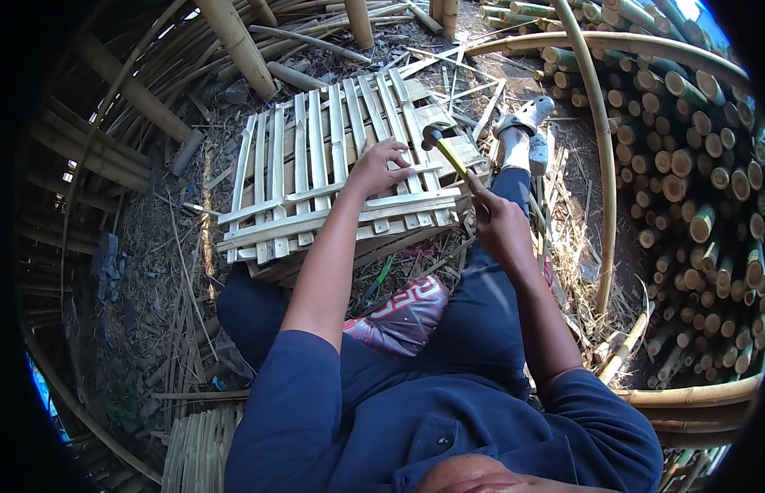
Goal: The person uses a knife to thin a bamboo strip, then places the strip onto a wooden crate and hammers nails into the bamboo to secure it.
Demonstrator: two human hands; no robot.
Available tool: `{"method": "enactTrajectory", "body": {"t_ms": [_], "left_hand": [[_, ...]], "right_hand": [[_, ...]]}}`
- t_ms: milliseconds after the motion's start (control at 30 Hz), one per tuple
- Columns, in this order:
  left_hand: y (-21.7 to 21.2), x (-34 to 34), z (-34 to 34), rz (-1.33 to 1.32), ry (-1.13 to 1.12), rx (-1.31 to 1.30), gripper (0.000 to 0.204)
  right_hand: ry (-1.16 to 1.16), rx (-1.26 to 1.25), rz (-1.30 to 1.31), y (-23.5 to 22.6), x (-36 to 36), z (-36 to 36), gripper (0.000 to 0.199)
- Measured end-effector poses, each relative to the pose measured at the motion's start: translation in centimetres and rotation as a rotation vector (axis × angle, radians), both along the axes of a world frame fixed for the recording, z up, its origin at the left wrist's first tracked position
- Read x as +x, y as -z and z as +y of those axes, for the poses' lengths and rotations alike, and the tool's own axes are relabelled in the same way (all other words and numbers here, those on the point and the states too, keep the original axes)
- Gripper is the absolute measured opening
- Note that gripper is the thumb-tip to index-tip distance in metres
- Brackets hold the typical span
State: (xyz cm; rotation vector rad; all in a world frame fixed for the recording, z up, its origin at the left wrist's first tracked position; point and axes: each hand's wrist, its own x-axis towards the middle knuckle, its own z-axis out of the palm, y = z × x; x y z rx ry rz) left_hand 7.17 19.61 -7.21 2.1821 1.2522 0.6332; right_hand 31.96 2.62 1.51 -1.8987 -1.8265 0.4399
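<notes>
Nearest are navy-trousered legs (485, 308); above them the right hand (502, 226) clasps a yellow-handled, dark-headed hammer (454, 160). Beyond, the left hand (377, 170) curls, whether pinching anything I can't tell, over a pale slatted bamboo panel (317, 156). It looks light, stiff, splintery: best steadied by its thick near rail (276, 229).
</notes>
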Motion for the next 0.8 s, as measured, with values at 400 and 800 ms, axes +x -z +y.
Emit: {"method": "enactTrajectory", "body": {"t_ms": [400, 800], "left_hand": [[0.7, -0.2, 0.0, -0.043, 0.002, 0.057, 0.030], [1.1, -0.1, -0.3, 0.026, -0.053, 0.075, 0.031]], "right_hand": [[-0.037, 0.018, -0.126, 0.2, -0.6, 0.4, 0.055], [-0.064, 0.013, -0.226, -1.4, -1.0, 0.2, 0.051]]}}
